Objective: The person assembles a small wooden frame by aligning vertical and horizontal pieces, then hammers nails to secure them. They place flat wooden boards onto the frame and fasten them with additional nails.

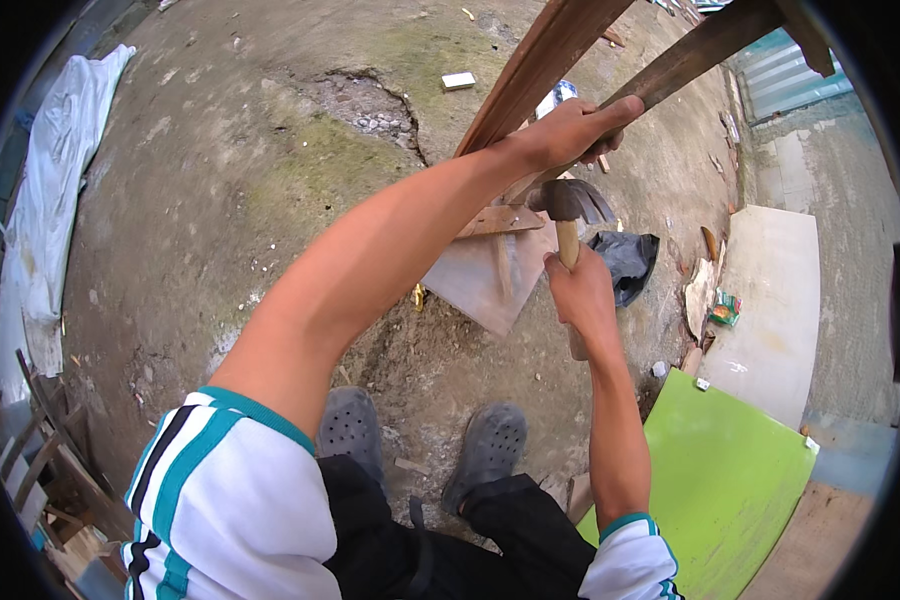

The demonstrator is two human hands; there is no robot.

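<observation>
Far L: white sheet (75, 130) in a crumpled strip along the edge of the ground (170, 250), w/ a pile of wood scraps (75, 470) below it. Next, a white/teal striped sleeve (240, 490), L forearm going up & to the R. Pair of grey clogs (353, 430) at bottom ctr, both on the ground. Above, nr top ctr, a broken hollow (370, 110) w/ loose gravel, then a small white box (458, 81). Pale board (480, 285) flat on ground at ctr, short wood pc (500, 220) over it. Reddish-brown plank (545, 70) slants down behind L forearm. L hand (585, 130) closed round the dark timber (695, 62), which runs from upper R down twd the board. Just below, the hammer (567, 205): dark head nr timber's lower end, claw to the R; can't tell if they touch. R hand (582, 285) wrapped round its light wooden handle. R of that: black plastic bag (625, 265), small green packet (725, 309), whitish panel (770, 310), lime-green panel (740, 470) below, & corrugated bluish sheet (795, 75) up top.
</observation>
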